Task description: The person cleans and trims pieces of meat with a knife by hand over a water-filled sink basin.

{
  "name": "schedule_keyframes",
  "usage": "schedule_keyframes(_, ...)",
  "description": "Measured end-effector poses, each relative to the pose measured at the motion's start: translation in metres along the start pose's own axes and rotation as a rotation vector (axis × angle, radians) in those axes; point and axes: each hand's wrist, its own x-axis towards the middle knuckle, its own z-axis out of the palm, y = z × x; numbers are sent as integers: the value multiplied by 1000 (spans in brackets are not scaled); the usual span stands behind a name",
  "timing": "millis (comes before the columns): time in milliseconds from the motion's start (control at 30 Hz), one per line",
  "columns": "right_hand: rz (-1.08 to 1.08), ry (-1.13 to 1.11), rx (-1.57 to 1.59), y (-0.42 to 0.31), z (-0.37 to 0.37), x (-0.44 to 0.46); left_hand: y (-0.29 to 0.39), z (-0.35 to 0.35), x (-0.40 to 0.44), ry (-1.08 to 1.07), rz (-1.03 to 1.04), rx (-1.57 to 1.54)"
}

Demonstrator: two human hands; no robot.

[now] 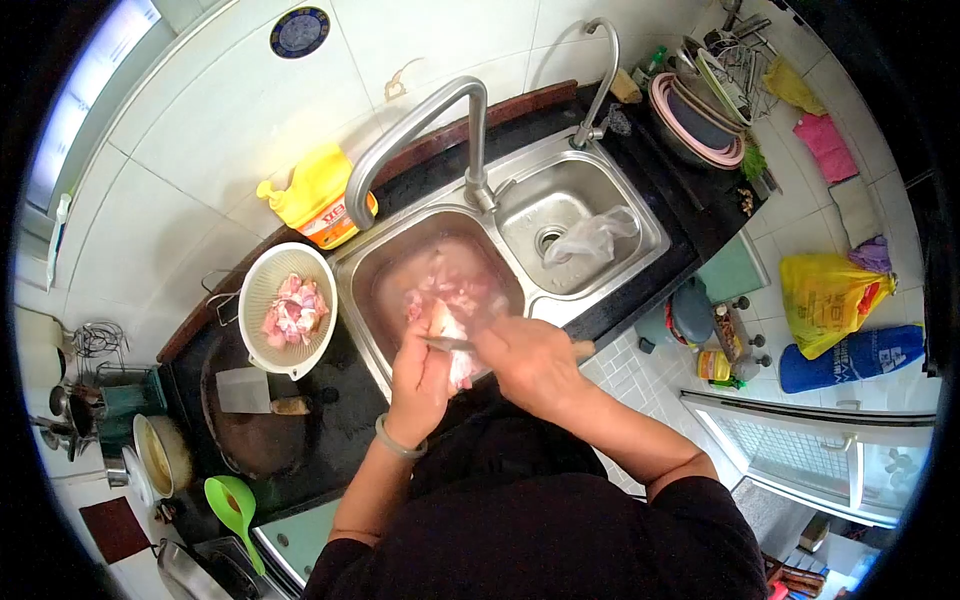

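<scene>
Above the near edge of the left sink basin (365,330), my left hand (418,372) is closed on a piece of raw meat (460,368), pale and pink. My right hand (530,365) is wrapped round a knife (447,343); its wooden handle end sticks out to the right. The blade lies across the meat, close to my left fingers. Cloudy pinkish water fills the basin, with more raw meat pieces (440,275) in it. Left of the sink, a white colander (258,350) holds cut raw meat chunks (295,310).
A cleaver (243,391) lies on a round dark board (262,440). Beside the sink stands a yellow bottle (318,195). The tall faucet (478,130) arches over the basin. A clear plastic bag (592,237) lies in the right basin. Stacked bowls (700,120) stand at right.
</scene>
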Motion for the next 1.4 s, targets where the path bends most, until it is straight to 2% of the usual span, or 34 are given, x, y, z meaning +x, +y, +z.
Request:
schedule_keyframes(67,65,-30,-31,14,12,-4,19,4,-1,-52,-159,-202)
schedule_keyframes(133,225,-100,-109,39,19,-6,13,-1,-3,-97,-145,-178)
schedule_keyframes(200,262,-112,-115,66,32,-8,14,2,-1,-85,-176,-305)
schedule_keyframes(267,457,77,165,104,58,-11,2,1,6,-42,-182,-300)
schedule_keyframes(333,905,125,702,140,75,0,-5,-2,15,2,-186,-291)
schedule_keyframes(367,919,254,864,157,82,8,-6,-5,20,43,-223,-301)
schedule_keyframes(400,961,294,892,175,88,16,-8,-9,24,90,-260,-310)
schedule_keyframes(467,1023,347,888,209,106,37,-28,-24,37,139,-209,-239)
schedule_keyframes(600,1023,409,1091,231,134,68,-25,-43,77,272,-145,-104)
schedule_keyframes(667,884,197,1084,244,157,65,-30,-49,99,323,-44,-51)
schedule_keyframes(700,875,190,1033,243,158,62,-25,-49,108,279,-55,-105)
schedule_keyframes(800,847,262,1053,234,160,51,-9,-50,121,228,-136,13)
schedule_keyframes(867,870,301,1077,225,156,46,-23,-58,132,284,-74,96)
schedule_keyframes(933,799,462,761,220,152,39,-23,-65,136,251,-34,544)
schedule_keyframes(967,697,406,378,221,151,32,-24,-67,136,249,-37,540)
schedule_keyframes(1000,701,399,372,208,145,30,-18,-64,134,254,22,778)
schedule_keyframes(1033,719,225,545,183,131,34,-16,-62,131,255,81,1016)
schedule_keyframes(1067,731,47,717,158,121,39,-20,-60,128,254,73,1009)
schedule_keyframes(1133,318,86,537,114,120,51,-25,-56,121,406,162,741)
schedule_keyframes(1167,207,79,502,95,117,58,-41,-58,122,467,-8,487)
schedule_keyframes(1200,93,73,468,80,115,66,-42,-61,120,476,-8,486)
schedule_keyframes(1233,84,68,472,69,115,74,-43,-65,116,465,74,630)
schedule_keyframes(1267,90,-66,431,59,116,81,-42,-69,112,451,156,776)
schedule_keyframes(1300,95,-199,387,54,117,86,-40,-68,107,483,196,735)
schedule_keyframes(1333,87,-201,387,53,120,88,-37,-68,103,491,197,734)
schedule_keyframes(1400,232,-285,270,54,125,96,-29,-69,97,486,140,473)
